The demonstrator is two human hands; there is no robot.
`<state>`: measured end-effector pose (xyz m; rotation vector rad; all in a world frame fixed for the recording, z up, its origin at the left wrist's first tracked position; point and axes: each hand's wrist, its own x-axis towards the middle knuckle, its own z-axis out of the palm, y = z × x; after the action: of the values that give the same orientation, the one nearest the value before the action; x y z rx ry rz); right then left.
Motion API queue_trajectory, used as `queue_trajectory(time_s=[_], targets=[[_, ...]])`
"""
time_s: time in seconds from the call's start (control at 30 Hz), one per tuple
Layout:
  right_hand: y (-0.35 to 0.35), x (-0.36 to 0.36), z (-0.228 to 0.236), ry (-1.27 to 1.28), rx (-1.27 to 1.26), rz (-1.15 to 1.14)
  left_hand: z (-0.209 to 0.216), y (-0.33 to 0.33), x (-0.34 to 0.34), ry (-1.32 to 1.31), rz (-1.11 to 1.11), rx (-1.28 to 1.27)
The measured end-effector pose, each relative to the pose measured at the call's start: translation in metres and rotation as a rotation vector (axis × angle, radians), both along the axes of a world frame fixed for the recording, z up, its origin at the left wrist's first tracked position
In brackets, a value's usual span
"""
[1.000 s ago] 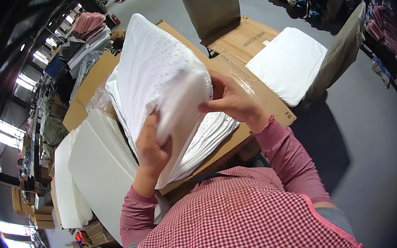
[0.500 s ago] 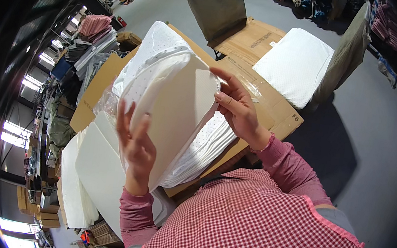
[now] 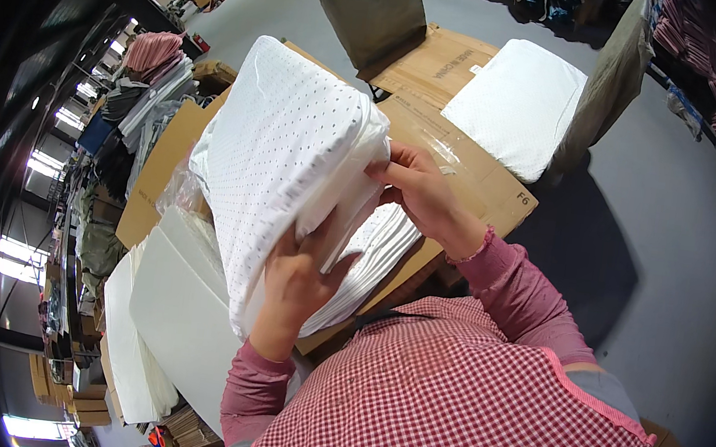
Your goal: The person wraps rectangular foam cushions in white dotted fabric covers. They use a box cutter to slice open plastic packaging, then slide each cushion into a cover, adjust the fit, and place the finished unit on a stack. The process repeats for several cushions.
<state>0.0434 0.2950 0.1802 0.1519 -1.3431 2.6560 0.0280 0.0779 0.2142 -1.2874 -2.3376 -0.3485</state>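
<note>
A white folded cloth with small dark dots [image 3: 285, 131] stands tilted in front of me, and softer white layers show along its right edge. My right hand [image 3: 423, 196] pinches those layers at the upper right corner between thumb and fingers. My left hand [image 3: 294, 278] is at the lower right edge, its fingers spread against the fold and the thumb standing apart; some fingertips are hidden by the cloth. Beneath, a stack of similar dotted white cloths [image 3: 372, 252] lies on cardboard. Pale flat sheets [image 3: 182, 292] lie to the left of it.
Flattened cardboard [image 3: 480, 162] covers the work surface, with a white folded piece [image 3: 517, 105] at its far right. Grey-covered panels [image 3: 364, 12] stand behind and to the right. Clear plastic [image 3: 186, 186] lies at left, near piled fabrics [image 3: 151, 59]. Grey floor [image 3: 680, 260] extends right.
The dotted layer has flipped over toward the right and now covers the cream inner face. My left hand has moved right, from the left side to the cloth's right edge. The right hand still pinches.
</note>
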Motion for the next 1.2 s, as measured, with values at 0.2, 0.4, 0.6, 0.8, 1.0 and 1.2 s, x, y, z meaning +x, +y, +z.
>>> queue_trajectory(time_s=[0.2,0.4,0.6,0.8,1.0,1.2], targets=[[-0.007,-0.002,0.009,0.135,-0.016,0.075,-0.007,-0.003,-0.007,0.017,0.038,0.169],[-0.007,-0.010,-0.005,0.216,-0.005,0.167,0.010,-0.016,-0.001,0.067,0.023,0.202],[-0.003,-0.021,-0.025,-0.057,0.403,-0.137,0.020,-0.024,0.000,0.131,0.047,0.249],[-0.049,0.016,-0.020,0.220,0.495,-0.358,0.021,-0.019,0.000,0.036,0.047,0.368],[-0.093,0.012,-0.007,0.033,0.388,-0.162,-0.003,-0.018,0.003,-0.093,0.063,0.146],[-0.053,0.012,-0.026,-0.143,0.141,-0.224,-0.022,-0.106,-0.026,-0.654,0.390,-0.378]])
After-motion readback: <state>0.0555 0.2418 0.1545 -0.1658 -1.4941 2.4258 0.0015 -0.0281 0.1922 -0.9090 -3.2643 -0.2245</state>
